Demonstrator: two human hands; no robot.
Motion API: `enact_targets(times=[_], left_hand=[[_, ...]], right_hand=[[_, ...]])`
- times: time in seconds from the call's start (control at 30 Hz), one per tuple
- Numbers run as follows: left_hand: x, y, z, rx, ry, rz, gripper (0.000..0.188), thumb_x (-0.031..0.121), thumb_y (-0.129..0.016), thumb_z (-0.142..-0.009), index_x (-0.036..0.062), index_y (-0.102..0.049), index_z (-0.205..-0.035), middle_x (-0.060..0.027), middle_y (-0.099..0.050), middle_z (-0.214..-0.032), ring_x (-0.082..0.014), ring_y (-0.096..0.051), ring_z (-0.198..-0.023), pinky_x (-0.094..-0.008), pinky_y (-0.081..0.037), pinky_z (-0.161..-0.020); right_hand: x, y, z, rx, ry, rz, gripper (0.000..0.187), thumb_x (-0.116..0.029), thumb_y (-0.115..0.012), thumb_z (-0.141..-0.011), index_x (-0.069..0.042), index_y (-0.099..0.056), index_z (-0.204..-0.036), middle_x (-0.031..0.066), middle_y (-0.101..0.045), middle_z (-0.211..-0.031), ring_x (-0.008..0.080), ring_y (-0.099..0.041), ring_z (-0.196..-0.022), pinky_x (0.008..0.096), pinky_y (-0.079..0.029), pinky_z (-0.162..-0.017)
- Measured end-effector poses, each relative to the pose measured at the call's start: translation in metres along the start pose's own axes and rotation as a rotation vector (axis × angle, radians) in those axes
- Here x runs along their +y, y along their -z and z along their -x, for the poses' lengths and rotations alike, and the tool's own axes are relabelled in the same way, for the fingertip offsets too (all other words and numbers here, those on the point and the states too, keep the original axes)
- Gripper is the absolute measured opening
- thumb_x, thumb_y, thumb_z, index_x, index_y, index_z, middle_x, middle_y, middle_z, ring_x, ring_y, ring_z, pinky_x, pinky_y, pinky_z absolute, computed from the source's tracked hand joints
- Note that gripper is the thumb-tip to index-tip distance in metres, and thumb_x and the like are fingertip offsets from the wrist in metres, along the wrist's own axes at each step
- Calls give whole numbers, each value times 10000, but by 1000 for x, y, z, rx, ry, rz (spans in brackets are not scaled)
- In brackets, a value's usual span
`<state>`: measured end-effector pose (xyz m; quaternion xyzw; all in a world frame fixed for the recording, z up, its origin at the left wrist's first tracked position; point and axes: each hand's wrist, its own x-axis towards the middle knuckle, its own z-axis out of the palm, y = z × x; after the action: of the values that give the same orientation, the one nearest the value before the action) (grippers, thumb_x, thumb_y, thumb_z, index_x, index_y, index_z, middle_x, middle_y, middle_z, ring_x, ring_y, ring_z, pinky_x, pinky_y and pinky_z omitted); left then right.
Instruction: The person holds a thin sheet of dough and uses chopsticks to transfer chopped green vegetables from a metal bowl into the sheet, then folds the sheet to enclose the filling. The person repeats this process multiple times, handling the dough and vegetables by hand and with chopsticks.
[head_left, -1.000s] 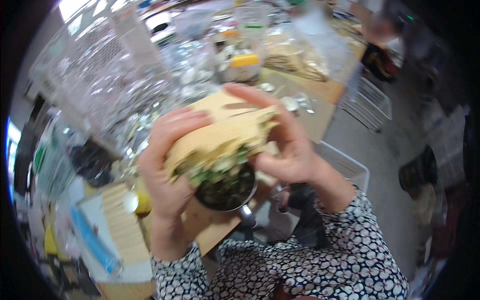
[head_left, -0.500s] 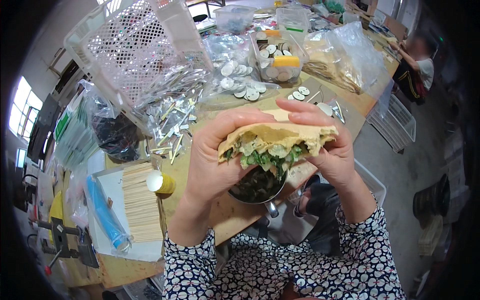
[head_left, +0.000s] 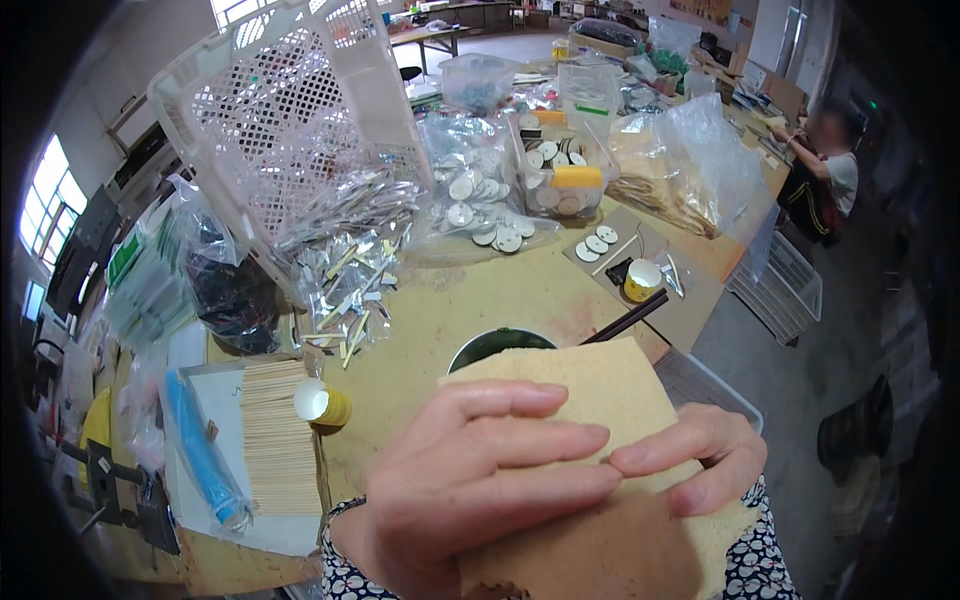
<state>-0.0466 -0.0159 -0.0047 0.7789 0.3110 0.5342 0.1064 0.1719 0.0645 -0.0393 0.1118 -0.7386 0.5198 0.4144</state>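
Observation:
A folded flatbread [head_left: 620,375] is close in front of me, its smooth pale outside turned toward me; the filling is out of sight now. My left hand [head_left: 480,460] spreads its fingers across the upper face of the bread and grips it. From the right, my right hand [head_left: 715,455] clasps the other side, fingertips almost meeting those of the left. Behind the bread, a metal bowl [head_left: 497,343] shows only its far rim and dark inside. Dark chopsticks [head_left: 628,315] slant beside it, their lower ends hidden by the bread.
Yellow paper cups [head_left: 330,405] lie by thin wooden sticks [head_left: 278,440] and a blue wrapped roll [head_left: 205,450]. Another paper cup [head_left: 642,280] stands on cardboard. Behind are a tilted white crate [head_left: 265,110] and a tub of round discs [head_left: 563,185]. A person [head_left: 825,165] works far right.
Both hands have brought the flatbread lower and closer, tilting it so the green filling no longer shows. The view has lifted, revealing the paper cup on the cardboard and the chopsticks.

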Motion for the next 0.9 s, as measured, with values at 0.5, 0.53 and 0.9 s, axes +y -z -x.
enact_targets(times=[0.5, 0.53, 0.9], left_hand=[[20, -13, -3, 227, -396, -315, 214, 190, -793, -670, 84, -714, -838, -78, -708, -835, -248, -658, -835, -310, -547, -726], [20, -9, -6, 170, -439, -311, 207, 195, -798, -675, 95, -707, -831, -73, -706, -837, -235, -658, -851, -302, -549, -726], [19, 0, 0, 21, -311, -287, 207, 276, -769, -728, 187, -734, -912, -40, -713, -1001, -286, -630, -1013, -326, -535, -821]], right_hand=[[20, -10, -4, 10, 326, -195, 153, -36, -719, -823, -61, -746, -972, 304, -654, -1007, 407, -663, -840, 472, -532, -788], [17, -11, -3, 25, 312, -195, 155, -27, -716, -820, -61, -748, -969, 299, -655, -1003, 400, -662, -840, 466, -533, -785], [41, -27, -31, 96, 635, -363, 89, -60, -739, -816, -74, -717, -901, 270, -636, -1015, 381, -654, -919, 464, -529, -819]])
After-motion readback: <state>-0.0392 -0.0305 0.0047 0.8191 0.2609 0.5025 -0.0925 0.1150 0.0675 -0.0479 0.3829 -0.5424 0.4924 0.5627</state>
